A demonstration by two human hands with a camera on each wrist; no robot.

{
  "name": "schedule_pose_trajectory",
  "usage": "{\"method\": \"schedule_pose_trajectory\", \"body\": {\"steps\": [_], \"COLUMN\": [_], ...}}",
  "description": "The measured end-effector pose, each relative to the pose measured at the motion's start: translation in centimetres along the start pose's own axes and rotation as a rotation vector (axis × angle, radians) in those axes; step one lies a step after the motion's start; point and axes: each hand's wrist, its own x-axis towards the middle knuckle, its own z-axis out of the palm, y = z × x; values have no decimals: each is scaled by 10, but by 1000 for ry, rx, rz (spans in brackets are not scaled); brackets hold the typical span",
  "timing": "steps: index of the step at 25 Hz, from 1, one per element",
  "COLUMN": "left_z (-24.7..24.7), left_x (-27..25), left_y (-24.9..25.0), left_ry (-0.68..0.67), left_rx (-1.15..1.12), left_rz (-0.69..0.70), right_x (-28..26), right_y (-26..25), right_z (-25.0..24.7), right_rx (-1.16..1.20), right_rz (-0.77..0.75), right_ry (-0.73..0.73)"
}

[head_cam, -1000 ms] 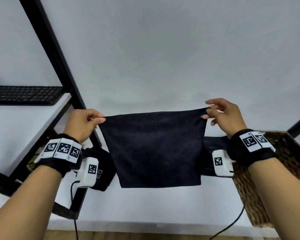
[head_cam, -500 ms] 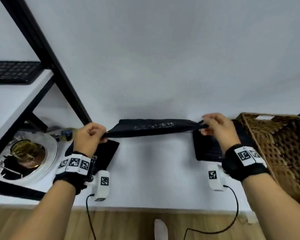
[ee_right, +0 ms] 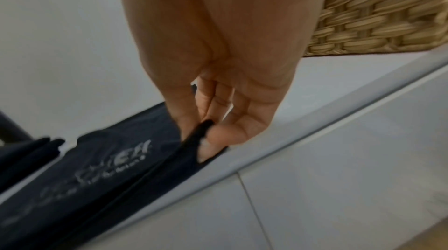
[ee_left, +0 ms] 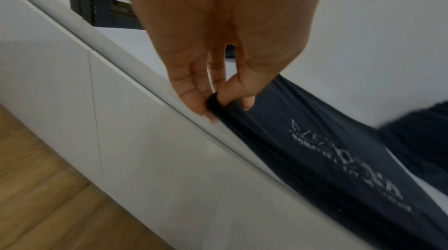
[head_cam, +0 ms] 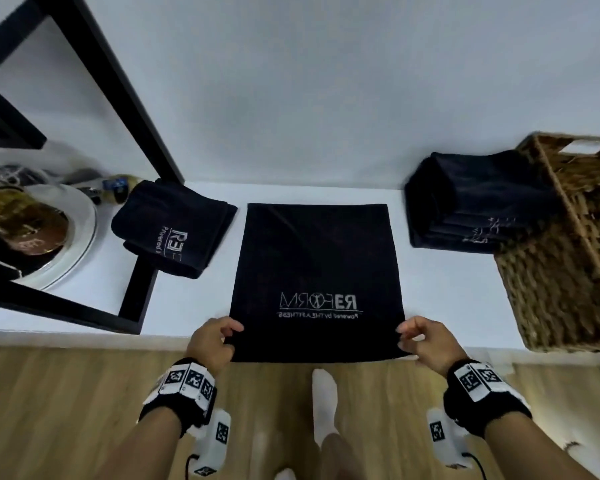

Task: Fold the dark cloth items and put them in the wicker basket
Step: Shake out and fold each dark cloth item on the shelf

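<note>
A dark cloth (head_cam: 317,265) with white lettering lies spread flat on the white counter (head_cam: 201,306), its near edge hanging just over the counter's front. My left hand (head_cam: 219,339) pinches its near left corner (ee_left: 213,103). My right hand (head_cam: 416,337) pinches the near right corner (ee_right: 202,133). A folded dark cloth (head_cam: 174,226) lies to the left. A stack of folded dark cloths (head_cam: 471,206) sits to the right, against the wicker basket (head_cam: 568,258), whose woven wall (ee_right: 378,14) shows in the right wrist view.
A black metal frame (head_cam: 136,161) stands on the counter's left part. A white round plate (head_cam: 80,237) with a brown-gold object and small clutter sits behind it. Below the counter front are wooden floor (head_cam: 66,410) and my white-socked foot (head_cam: 324,400).
The cloth, held up in the air a second ago, has come down and now lies spread flat on the counter. Both hands moved down and toward me, still pinching its corners.
</note>
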Motion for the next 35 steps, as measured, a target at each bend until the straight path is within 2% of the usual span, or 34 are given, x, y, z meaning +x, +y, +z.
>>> {"method": "schedule_pose_trajectory", "body": {"steps": [4, 5, 7, 9, 11, 14, 17, 19, 21, 22, 24, 25, 26, 27, 29, 31, 35], "left_z": [-14, -20, -31, -36, -33, -21, -12, -12, -15, -18, -26, -32, -38, -43, -52, -58, -68], "left_x": [8, 18, 41, 72, 107, 156, 194, 207, 214, 217, 223, 226, 229, 232, 238, 245, 253], "left_y": [14, 25, 51, 79, 104, 133, 143, 139, 136, 135, 135, 134, 132, 129, 125, 126, 141], "left_ry": [-223, -223, -110, 12, 55, 90, -13, -26, 38, 83, 213, 280, 311, 289, 161, 98, 63], "left_rx": [171, 231, 338, 306, 220, 188, 332, 442, 412, 350, 211, 198, 235, 295, 414, 489, 622], "left_rz": [-100, -110, -74, 6, 93, 212, 170, 109, 87, 92, 124, 153, 183, 197, 186, 147, 75], "right_x": [4, 8, 20, 41, 70, 120, 169, 195, 211, 215, 218, 219, 219, 219, 221, 225, 224], "right_y": [-23, -35, -61, -87, -115, -155, -172, -167, -160, -159, -160, -162, -165, -167, -170, -171, -180], "right_z": [-19, -27, -40, -43, -31, -7, 7, 2, -8, -13, -17, -16, -15, -15, -19, -25, -28], "right_rx": [-281, -357, -442, -433, -244, 43, 138, 252, 290, 194, -137, -266, -377, -471, -622, -684, -723], "right_rz": [68, 92, 113, 51, -56, -167, -114, -26, 6, -32, -216, -314, -360, -364, -330, -316, -248], "right_ry": [-234, -311, -381, -309, -199, -181, -172, -36, 167, 265, 440, 474, 447, 384, 285, 267, 290]}}
